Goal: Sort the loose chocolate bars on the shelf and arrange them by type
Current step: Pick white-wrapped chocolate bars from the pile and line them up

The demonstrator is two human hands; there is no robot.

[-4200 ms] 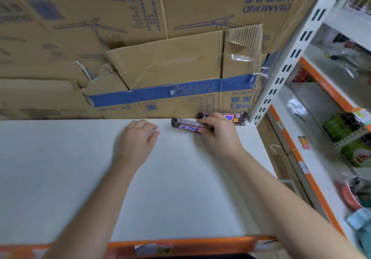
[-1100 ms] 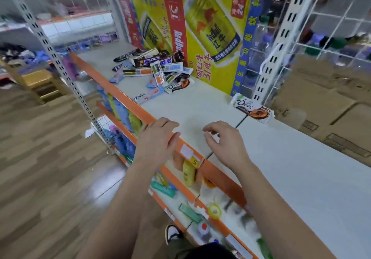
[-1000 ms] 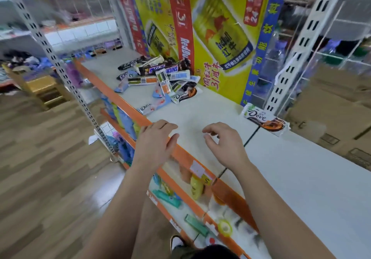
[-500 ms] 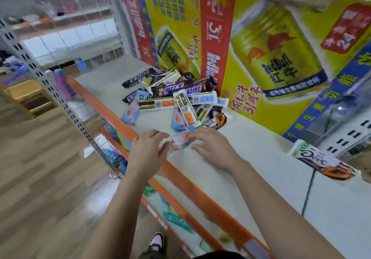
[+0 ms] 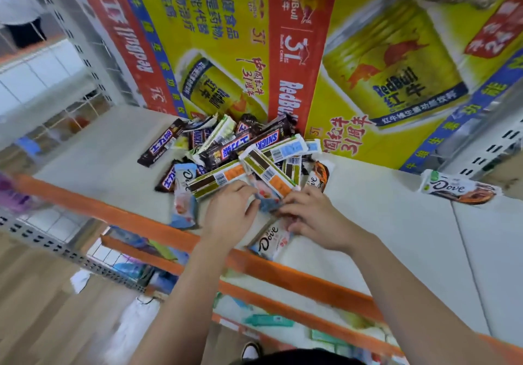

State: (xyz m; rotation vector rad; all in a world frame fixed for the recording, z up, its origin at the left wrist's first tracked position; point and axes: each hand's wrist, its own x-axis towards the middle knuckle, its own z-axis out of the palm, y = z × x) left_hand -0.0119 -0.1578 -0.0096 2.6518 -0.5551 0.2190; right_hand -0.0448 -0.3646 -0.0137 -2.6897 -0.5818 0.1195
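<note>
Pinching a blue bar [image 5: 267, 201] at the near edge of the pile [image 5: 243, 152], with both hands on it. Curling the left hand [image 5: 229, 216] onto the bar's left end, thumb pressing its near side, fingers bending over the top. Closing the right hand [image 5: 314, 218] on the bar's right end, fingertips meeting the wrapper, though motion blur is hiding the exact grip. Holding the bar just above the shelf [image 5: 396, 223], between the two hands and touching both.

Covering part of a white Dove bar [image 5: 268, 242] with the right hand, that bar lying flat under the palm and poking out towards the orange rim [image 5: 135, 216].

Facing the pile just beyond the fingers: Snickers bars [image 5: 270, 138] lying across the top at the back, green-and-white bars [image 5: 266, 169] crossing in front of them and nearly touching the knuckles.

Lying just left of the left hand, a pale Dove bar [image 5: 184, 194], its near end reaching the rim. Resting well apart to the right, a dark Dove bar [image 5: 458, 188] on its own. Standing behind the pile, against its back, a yellow Red Bull carton [image 5: 339, 67].
</note>
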